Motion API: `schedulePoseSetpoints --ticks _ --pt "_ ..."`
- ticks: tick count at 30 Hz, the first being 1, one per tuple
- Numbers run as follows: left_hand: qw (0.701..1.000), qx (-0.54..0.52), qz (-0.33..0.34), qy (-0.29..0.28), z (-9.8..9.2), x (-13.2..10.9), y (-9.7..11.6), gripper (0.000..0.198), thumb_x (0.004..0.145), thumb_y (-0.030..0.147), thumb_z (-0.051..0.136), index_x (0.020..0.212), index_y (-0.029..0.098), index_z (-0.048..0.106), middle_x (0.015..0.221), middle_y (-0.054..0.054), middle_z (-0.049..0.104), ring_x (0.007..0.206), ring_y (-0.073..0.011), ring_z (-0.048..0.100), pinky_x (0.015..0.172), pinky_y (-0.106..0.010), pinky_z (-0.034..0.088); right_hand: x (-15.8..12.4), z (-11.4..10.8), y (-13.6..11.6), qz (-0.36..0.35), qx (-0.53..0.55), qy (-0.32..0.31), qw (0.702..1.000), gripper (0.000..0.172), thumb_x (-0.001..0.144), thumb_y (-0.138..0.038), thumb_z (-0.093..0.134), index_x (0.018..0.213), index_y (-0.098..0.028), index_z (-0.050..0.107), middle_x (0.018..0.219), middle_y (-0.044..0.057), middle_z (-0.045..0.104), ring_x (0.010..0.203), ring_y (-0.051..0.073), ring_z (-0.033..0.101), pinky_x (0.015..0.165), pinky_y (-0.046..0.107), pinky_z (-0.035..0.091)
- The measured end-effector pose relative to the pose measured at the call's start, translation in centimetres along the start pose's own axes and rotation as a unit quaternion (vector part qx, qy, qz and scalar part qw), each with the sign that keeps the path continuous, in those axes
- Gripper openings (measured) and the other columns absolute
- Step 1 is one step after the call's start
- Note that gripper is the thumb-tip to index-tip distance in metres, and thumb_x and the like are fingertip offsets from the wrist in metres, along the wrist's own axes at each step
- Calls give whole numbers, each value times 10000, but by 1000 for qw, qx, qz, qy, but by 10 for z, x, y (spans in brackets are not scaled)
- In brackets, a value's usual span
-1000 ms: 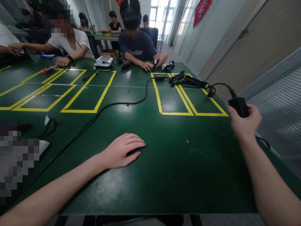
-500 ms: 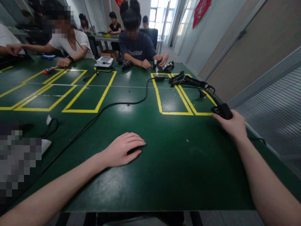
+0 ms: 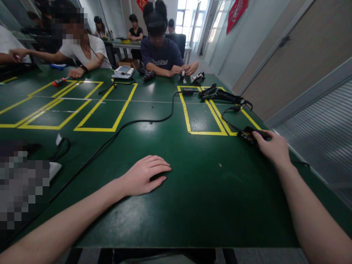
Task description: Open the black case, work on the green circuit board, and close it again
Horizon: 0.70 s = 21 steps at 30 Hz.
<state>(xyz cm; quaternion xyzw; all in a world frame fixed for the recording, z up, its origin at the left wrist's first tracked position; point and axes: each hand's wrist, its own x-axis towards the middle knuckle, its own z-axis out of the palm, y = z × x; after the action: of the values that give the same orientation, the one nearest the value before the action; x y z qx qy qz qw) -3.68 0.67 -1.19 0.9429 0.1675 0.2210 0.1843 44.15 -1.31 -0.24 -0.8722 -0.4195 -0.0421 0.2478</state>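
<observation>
My left hand [image 3: 144,176] lies flat and open on the green table [image 3: 192,190], palm down, holding nothing. At the table's right side my right hand [image 3: 271,146] rests on a small black box with a cable [image 3: 247,134], fingers curled over its near end. The box lies on the table by the corner of a yellow taped rectangle [image 3: 205,110]. Its thin cable runs back to a black tool [image 3: 225,96] lying farther away.
A long black cord [image 3: 132,123] crosses the table's middle. Several people sit at the far side handling small tools; one holds a small black part [image 3: 182,73]. A white device [image 3: 123,71] and a red-tipped tool [image 3: 59,81] lie at the back left.
My right hand has brought the black box down from the air and leftward onto the table. Its cable now lies slack. The left hand has not moved.
</observation>
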Motion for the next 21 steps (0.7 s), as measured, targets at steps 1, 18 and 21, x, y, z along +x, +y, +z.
schedulePoseSetpoints --ticks 1,18,21 --pt "1000 1 -1 -1 0 0 0 254 1044 250 576 1263 192 691 1238 -85 756 1170 -229 689 1024 -410 567 -1 -2 -2 25 7 -7 1000 431 968 -366 569 1240 -74 735 1145 225 754 734 235 669 725 351 507" --pt "1000 9 7 1 0 1 0 250 1051 257 560 1248 188 697 1234 -93 758 1164 -233 692 1014 -415 576 -4 -7 -8 60 62 -7 996 583 807 -424 676 1303 -117 690 1225 167 727 947 288 681 897 411 511" --pt "1000 9 4 -2 1 0 -1 250 1048 254 564 1250 191 698 1239 -91 757 1167 -234 693 1018 -414 576 1 -4 1 5 78 33 996 525 706 -476 726 1118 -151 726 1119 152 718 1096 335 627 937 450 479"
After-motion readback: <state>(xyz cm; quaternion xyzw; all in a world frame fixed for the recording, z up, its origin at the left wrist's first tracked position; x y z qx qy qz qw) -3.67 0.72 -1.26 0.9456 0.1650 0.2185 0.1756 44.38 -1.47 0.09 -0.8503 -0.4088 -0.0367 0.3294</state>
